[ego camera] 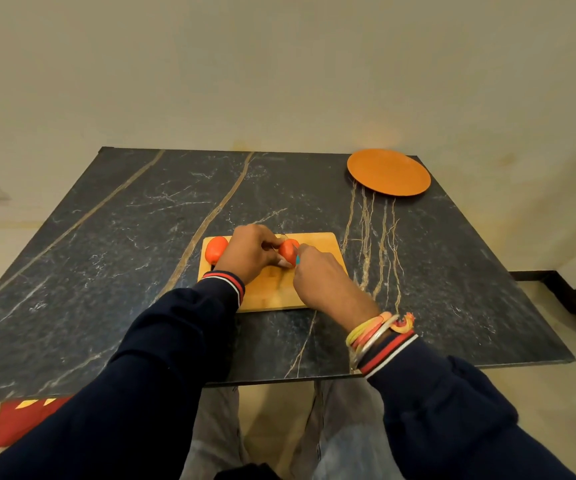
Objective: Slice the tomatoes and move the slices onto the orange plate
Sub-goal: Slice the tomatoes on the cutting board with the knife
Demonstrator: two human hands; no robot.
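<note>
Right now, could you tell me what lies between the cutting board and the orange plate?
Nothing: in the head view only bare marble tabletop separates the board from the plate.

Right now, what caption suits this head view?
Left hand steadies a tomato while right hand cuts; orange plate waits empty.

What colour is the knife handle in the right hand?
Teal-blue knife handle, seen in the head view.

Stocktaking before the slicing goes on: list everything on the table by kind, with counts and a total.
Tomatoes: 2, one at the board's left end, one held by the left hand
Cutting board: 1
Knife: 1, in the right hand, mostly hidden
Orange plate: 1, nothing on it
Total: 5
</note>
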